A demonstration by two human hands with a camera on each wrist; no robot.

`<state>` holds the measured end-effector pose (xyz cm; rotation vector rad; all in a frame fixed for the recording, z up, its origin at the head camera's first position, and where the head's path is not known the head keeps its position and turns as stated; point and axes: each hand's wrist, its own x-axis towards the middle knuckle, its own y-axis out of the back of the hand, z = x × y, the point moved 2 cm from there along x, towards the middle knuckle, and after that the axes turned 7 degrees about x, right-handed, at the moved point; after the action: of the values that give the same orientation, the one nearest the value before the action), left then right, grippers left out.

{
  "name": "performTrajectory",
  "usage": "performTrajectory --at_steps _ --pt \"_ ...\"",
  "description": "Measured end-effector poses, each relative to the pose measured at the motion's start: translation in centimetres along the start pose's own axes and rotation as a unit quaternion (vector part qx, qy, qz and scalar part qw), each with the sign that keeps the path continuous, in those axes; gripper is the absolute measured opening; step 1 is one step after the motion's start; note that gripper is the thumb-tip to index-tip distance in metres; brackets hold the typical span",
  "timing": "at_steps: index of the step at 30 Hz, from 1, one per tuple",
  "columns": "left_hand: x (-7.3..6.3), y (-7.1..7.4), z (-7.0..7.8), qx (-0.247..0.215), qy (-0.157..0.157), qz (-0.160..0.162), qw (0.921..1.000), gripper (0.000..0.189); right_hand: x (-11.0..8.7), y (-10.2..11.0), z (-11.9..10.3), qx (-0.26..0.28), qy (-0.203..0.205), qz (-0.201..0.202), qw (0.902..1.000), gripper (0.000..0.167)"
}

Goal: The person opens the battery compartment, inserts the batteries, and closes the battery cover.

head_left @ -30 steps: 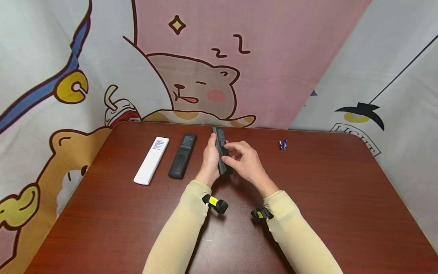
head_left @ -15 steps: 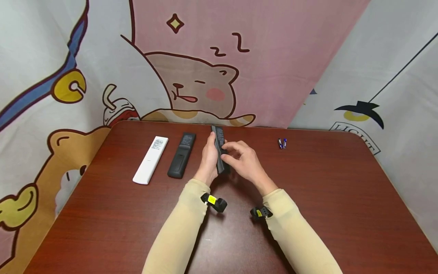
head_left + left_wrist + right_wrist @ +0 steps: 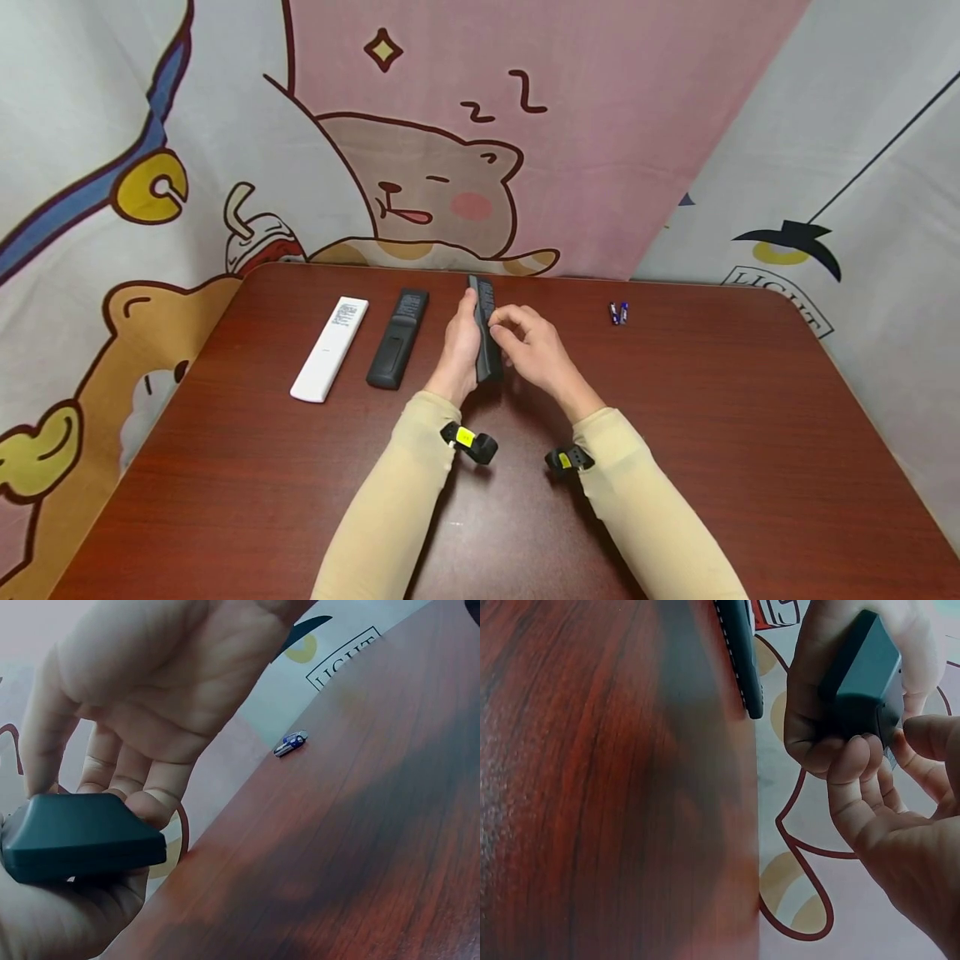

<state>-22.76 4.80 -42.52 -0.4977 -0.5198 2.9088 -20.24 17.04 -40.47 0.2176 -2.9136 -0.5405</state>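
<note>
In the head view my left hand [image 3: 459,343] holds a black remote control [image 3: 486,333] above the table, tilted, with its labelled back turned toward my right hand [image 3: 531,346]. The right fingers are bent against the remote, and its thumb and index tips meet close to the middle of the back. From the left wrist, the remote's end [image 3: 82,836] shows between both hands. In the right wrist view, right fingertips [image 3: 855,754] touch the end of the remote; what lies right under the thumb is hidden.
Left of the hands lie a second black remote [image 3: 397,340] and a white remote [image 3: 330,350], both back side up. Two small blue-and-silver batteries [image 3: 618,313] lie at the back right of the brown table [image 3: 735,433]. A printed cloth [image 3: 600,125] hangs behind.
My right thumb has slid up the back of the remote, closer to the index finger. The left hand and remote have shifted slightly right; the other remotes and the batteries stay put.
</note>
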Motion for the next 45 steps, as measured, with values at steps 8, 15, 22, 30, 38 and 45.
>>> performTrajectory --at_steps 8,15,22,30,38,45 --pt "0.0 0.3 0.1 0.036 0.003 0.011 0.9993 0.056 0.3 -0.2 0.0 0.017 -0.010 -0.013 0.9997 0.004" --pt "-0.1 0.6 0.3 0.064 0.012 0.027 0.9975 0.059 0.3 -0.3 0.0 0.037 -0.003 -0.009 0.9993 0.008" --pt "0.0 0.6 0.3 0.063 0.009 0.036 0.9973 0.057 0.1 -0.1 -0.2 0.058 0.007 -0.002 0.9983 0.015" --pt "0.0 0.6 0.4 0.041 0.009 0.042 0.9982 0.066 0.0 0.0 -0.2 0.040 0.013 0.039 0.9983 0.017" --pt "0.0 0.8 0.4 0.025 -0.002 0.035 0.9991 0.064 -0.2 0.7 0.1 0.028 0.017 0.057 0.9978 0.015" --pt "0.1 1.0 0.3 0.030 -0.010 0.039 0.9988 0.066 -0.3 1.1 0.4 0.017 0.013 0.057 0.9982 0.014"
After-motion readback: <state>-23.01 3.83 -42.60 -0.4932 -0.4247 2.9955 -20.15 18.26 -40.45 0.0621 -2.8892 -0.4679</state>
